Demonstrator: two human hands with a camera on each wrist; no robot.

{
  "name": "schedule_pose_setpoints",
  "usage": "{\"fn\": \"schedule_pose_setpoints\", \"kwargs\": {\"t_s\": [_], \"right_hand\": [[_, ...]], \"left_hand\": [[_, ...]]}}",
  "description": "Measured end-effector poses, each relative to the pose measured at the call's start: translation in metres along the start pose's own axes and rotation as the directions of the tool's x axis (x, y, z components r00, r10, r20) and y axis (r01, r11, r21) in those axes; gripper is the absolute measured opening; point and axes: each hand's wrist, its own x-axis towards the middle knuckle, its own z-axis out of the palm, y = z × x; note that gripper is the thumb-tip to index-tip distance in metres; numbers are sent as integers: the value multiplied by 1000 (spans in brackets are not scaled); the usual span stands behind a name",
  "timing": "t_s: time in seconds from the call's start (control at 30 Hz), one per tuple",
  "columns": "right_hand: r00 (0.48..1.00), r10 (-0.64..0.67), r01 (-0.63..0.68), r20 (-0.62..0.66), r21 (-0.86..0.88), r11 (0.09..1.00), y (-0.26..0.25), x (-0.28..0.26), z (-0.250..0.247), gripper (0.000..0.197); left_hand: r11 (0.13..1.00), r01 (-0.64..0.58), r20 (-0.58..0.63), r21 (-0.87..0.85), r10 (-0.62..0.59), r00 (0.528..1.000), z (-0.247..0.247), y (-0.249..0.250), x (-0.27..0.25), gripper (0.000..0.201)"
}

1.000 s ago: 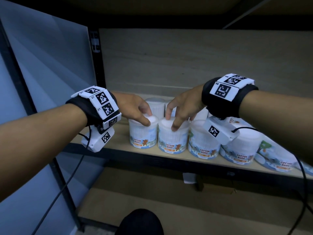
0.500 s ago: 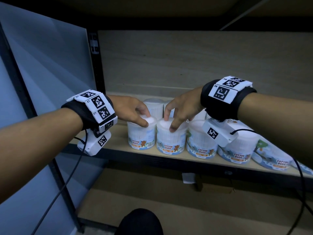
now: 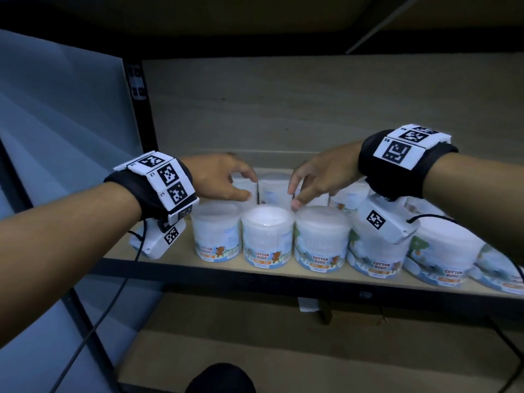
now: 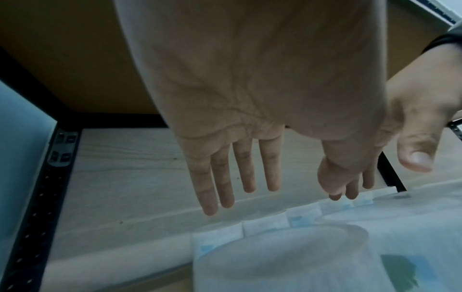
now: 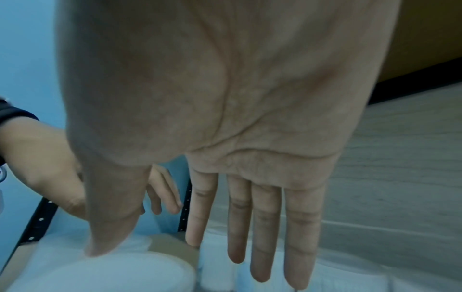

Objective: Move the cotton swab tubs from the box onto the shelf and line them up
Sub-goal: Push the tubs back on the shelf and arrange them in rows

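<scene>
If we lower our open, empty left hand [image 3: 224,177] and right hand [image 3: 320,177] carelessly, we may knock the round white plastic cotton swab tubs [image 3: 268,236] off the wooden shelf [image 3: 283,275].

White cotton swab tubs [image 3: 268,236] with "COTTON BUDS" bear labels stand upright along the front edge of the wooden shelf [image 3: 158,255], side by side and touching; a second row of tubs [image 3: 274,186] stands behind them.
</scene>
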Motion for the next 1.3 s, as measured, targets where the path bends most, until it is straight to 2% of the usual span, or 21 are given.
{"fn": "schedule_pose_setpoints", "kwargs": {"t_s": [0.17,0.5,0.73,0.93,1.07,1.17,1.3], "right_hand": [[996,81,-82,-31,-24,996,52,-22,-13,49],[964,256,-259,-74,-21,966,159,-61,-21,55],[910,408,-408,-70,7,913,230,-62,-35,45],[862,505,-505,-39,7,863,266,-43,-35,43],[835,540,-538,-105,47,841,275,-33,-31,58],[829,548,-545,-111,61,836,279,-26,-28,69],[837,538,-539,-99,19,842,278,-14,-24,66]], "left_hand": [[994,-103,-17,32,103,995,-8,38,38,40],[964,-265,41,39,263,964,-6,123,130,38],[940,-341,39,-8,341,939,9,172,192,36],[929,-369,94,-40,371,924,24,198,239,40],[938,-346,100,23,342,934,26,207,260,50],[943,-328,132,60,318,939,20,215,274,52],[947,-315,187,61,299,936,17,219,291,52]]}}
